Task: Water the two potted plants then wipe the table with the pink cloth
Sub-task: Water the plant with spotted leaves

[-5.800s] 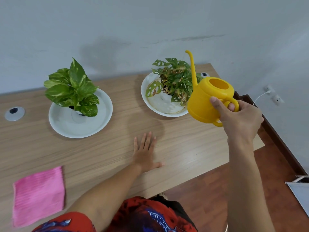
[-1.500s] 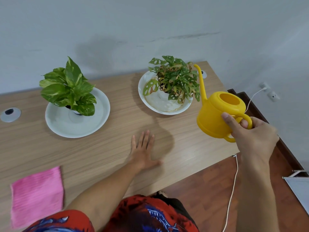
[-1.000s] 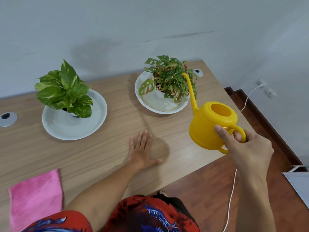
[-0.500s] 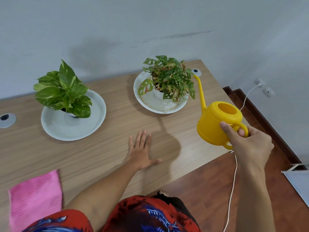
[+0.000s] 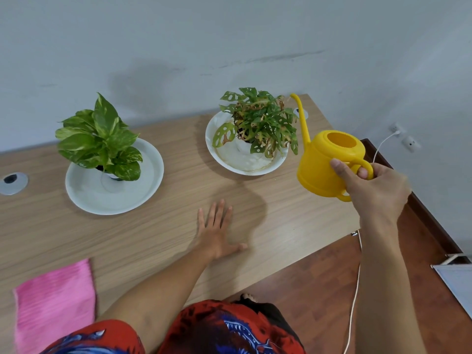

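My right hand (image 5: 374, 192) grips the handle of a yellow watering can (image 5: 324, 164), held upright in the air just right of the holey-leaved plant (image 5: 258, 123). Its thin spout points up beside the leaves. That plant stands in a white dish (image 5: 245, 164). The broad-leaved green plant (image 5: 99, 141) stands in a white saucer (image 5: 115, 198) at the left. My left hand (image 5: 215, 231) lies flat, fingers spread, on the wooden table (image 5: 153, 238). The pink cloth (image 5: 55, 307) lies at the table's near left edge.
A silver cable grommet (image 5: 12, 182) sits at the far left of the table, another (image 5: 301, 113) behind the spout. A white cable (image 5: 353, 302) hangs past the table's right edge over the wooden floor. Wall sockets (image 5: 406, 139) are at the right.
The watering can swung away from the right plant, dipped down, then rose again slightly towards the plant's right side. My left hand stayed flat on the table.
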